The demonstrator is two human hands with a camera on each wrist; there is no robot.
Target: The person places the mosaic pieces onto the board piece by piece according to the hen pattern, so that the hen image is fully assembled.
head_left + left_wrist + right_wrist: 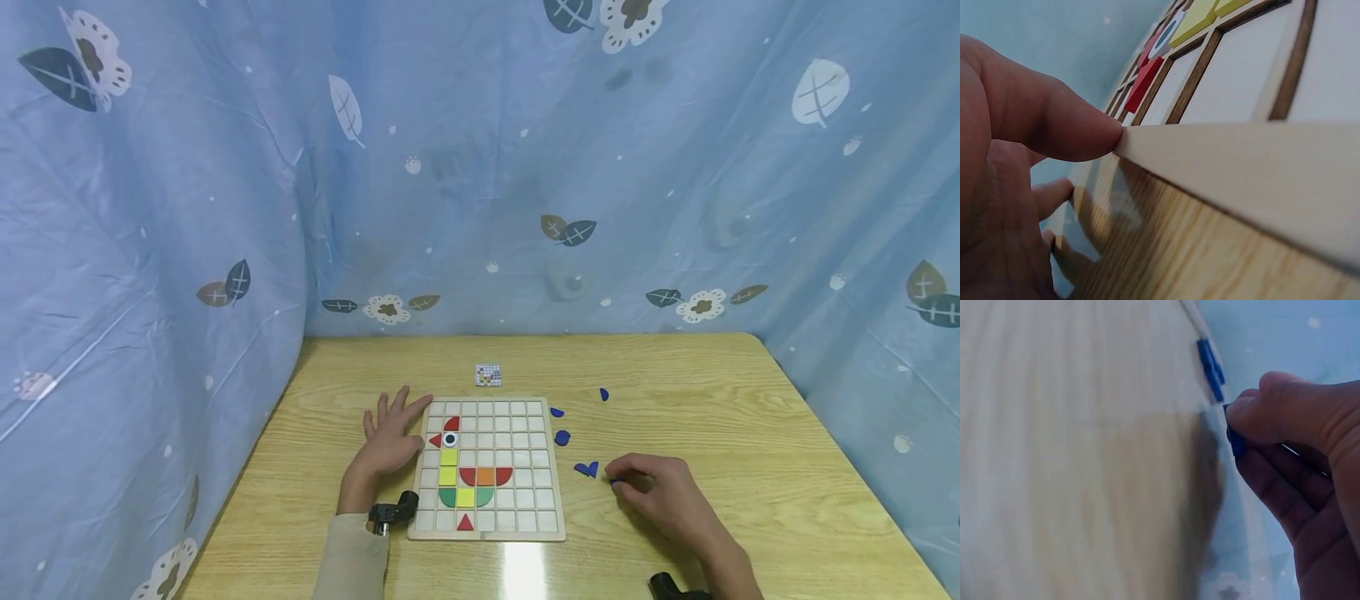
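Note:
A square wooden grid board (525,537) lies on the table with red, yellow, green and orange pieces forming a bird, plus a round eye piece (450,439). At its left edge rests my left hand (386,446), fingers spread, one digit touching the frame's side in the left wrist view. Right of the board, my right hand (663,492) pinches a small blue piece (1235,441) between thumb and fingers, mostly covered in the head view. Two blue pieces (581,469) lie just left of that hand.
More blue pieces lie near the board's right side: a round one (562,437), a half-round one (557,412) and another (604,394) farther back. A small pattern card (488,376) sits behind the board. A blue curtain (480,183) hangs around the wooden table (675,375).

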